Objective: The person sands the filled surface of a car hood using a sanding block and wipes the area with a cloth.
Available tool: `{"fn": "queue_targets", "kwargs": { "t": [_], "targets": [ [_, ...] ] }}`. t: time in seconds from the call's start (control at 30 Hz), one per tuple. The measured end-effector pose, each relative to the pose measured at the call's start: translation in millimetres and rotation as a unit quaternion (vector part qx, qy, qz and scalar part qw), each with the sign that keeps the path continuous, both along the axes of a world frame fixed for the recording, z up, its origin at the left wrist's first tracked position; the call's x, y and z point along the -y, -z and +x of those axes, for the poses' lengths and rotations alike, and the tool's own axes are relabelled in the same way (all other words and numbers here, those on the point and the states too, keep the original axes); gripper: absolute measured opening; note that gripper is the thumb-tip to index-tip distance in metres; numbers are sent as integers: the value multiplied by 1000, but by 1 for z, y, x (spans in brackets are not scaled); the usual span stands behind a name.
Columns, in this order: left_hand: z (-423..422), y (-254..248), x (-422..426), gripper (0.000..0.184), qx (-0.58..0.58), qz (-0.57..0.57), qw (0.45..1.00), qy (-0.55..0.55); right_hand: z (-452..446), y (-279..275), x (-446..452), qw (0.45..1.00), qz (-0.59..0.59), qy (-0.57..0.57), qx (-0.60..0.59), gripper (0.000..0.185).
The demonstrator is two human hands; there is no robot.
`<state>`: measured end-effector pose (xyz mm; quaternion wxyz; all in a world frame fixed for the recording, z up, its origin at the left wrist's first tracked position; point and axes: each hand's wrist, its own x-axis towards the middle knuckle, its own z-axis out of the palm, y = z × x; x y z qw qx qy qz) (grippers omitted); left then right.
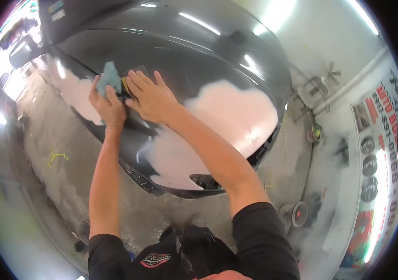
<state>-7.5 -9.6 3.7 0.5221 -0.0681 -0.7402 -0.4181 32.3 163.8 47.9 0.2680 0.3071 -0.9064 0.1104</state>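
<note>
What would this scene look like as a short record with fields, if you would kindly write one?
Left hand: holding a blue-green cloth
Right hand: palm down, fingers extended, at a dark and yellow piece partly hidden; grip unclear
Car: dark grey, under both hands
Surface: large pale pink patch at the front, another pale pink patch along the side
Floor: grey, with a yellow strip lying on it
Wall: printed banner

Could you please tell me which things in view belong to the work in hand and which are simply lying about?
In the work:
Blue-green cloth, in the left hand
Yellow-edged item, unclear, by the right hand
Dark car with pale patches

Lying about:
Yellow strip on the floor
Bucket
</note>
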Motion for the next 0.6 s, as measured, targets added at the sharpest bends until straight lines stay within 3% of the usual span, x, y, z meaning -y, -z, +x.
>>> {"fn": "queue_targets", "kwargs": {
  "t": [0.1, 0.17, 0.23, 0.33, 0.4, 0.47, 0.53, 0.6],
  "targets": [
    [3, 2, -1, 40, -9, -11, 1000, 3, 82, 12, -85, 995, -19, 10, 102, 65],
    [-1, 2, -5, 40, -14, -3, 1000, 7, 87, 12, -153, 982, -4, 110, 153, 67],
    [4, -1, -5, 40, -10, -10, 1000, 19, 40, 22, -210, 970, -86, 186, 128, 70],
    [-1, -1, 0, 43, -21, -44, 999, -14, 4, 11, -214, 924, -105, 334, 155, 71],
    [0, 1, 2, 44, -18, -51, 998, -26, 35, 30, -179, 938, -91, 320, 100, 73],
    [1, 1, -2, 44, -7, -32, 999, -32, 109, 43, -134, 966, -73, 229, 90, 74],
    [-2, 5, 1, 44, -22, -45, 999, -18, 163, 48, -125, 975, -38, 157, 151, 76],
    [0, 2, -4, 43, -27, -25, 999, 13, 135, 43, -160, 971, -2, 177, 161, 75]
  ]
}}
